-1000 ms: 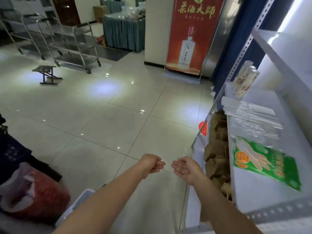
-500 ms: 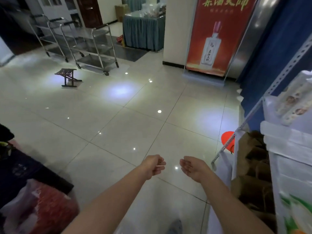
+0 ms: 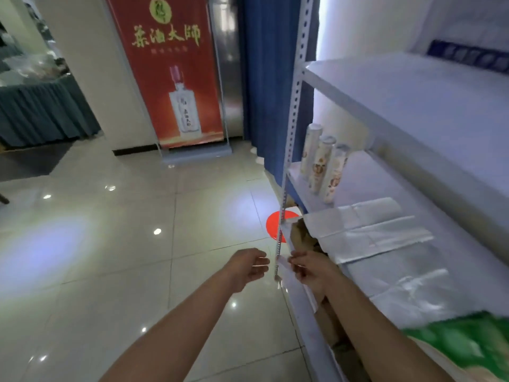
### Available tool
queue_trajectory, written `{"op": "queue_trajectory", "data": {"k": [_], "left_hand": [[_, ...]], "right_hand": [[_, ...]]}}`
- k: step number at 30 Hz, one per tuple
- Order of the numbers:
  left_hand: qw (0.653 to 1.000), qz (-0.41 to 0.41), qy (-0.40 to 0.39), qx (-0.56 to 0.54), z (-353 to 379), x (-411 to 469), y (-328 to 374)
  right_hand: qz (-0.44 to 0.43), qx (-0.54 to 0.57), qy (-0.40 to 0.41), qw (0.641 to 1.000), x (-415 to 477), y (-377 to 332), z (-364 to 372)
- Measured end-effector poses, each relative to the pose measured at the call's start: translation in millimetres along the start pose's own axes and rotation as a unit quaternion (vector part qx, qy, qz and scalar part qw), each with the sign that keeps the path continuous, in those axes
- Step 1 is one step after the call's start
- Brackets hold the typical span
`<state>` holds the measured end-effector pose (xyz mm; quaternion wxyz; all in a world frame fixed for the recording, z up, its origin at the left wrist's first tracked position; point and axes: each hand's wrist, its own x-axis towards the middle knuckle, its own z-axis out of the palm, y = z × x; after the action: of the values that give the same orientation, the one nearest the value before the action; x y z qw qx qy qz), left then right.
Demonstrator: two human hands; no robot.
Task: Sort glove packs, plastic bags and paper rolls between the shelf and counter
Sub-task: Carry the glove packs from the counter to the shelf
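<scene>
Head view, so: both grips are out front with nothing in them. The left grip (image 3: 249, 267) hangs loose over bare floor, fingers half curled. The right grip (image 3: 309, 268) looks the same, right by the shelf's perforated post (image 3: 292, 119), and I can't tell if its fingertips touch it. Just right of and beyond the right grip, the plastic bags (image 3: 371, 232) lie flat and overlapping on the shelf (image 3: 366, 175), one corner poking off the front edge. Past those, three paper rolls (image 3: 322, 166) stand upright close together. Back by the right forearm there's a green glove pack (image 3: 462, 346), pretty blurry. My worry is that those bags look slick, so pinching one could drag its neighbours off the edge. The rolls are tall and narrow, so a sleeve-level bump probably topples all three. The post sits between the left grip and the shelf, so that side has to reach round it. Brown paper bags (image 3: 303, 238) are stuffed below. No counter in sight.
</scene>
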<state>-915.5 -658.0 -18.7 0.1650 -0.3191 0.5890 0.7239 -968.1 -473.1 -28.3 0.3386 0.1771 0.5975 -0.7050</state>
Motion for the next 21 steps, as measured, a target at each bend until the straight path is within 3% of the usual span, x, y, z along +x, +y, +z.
{"op": "queue_trajectory", "data": {"k": [5,11,21], "left_hand": [[0.989,-0.002,-0.117,0.090,49,49,57],[0.951,-0.009,-0.265,0.158,116,68,105],[0.865,-0.007,-0.409,0.291,234,29,77]], "right_hand": [[-0.066,0.098,0.099,0.988,-18,-43,-41],[-0.129,0.206,0.213,0.946,-65,-61,-74],[-0.160,0.319,0.371,0.858,-166,-16,-140]]}}
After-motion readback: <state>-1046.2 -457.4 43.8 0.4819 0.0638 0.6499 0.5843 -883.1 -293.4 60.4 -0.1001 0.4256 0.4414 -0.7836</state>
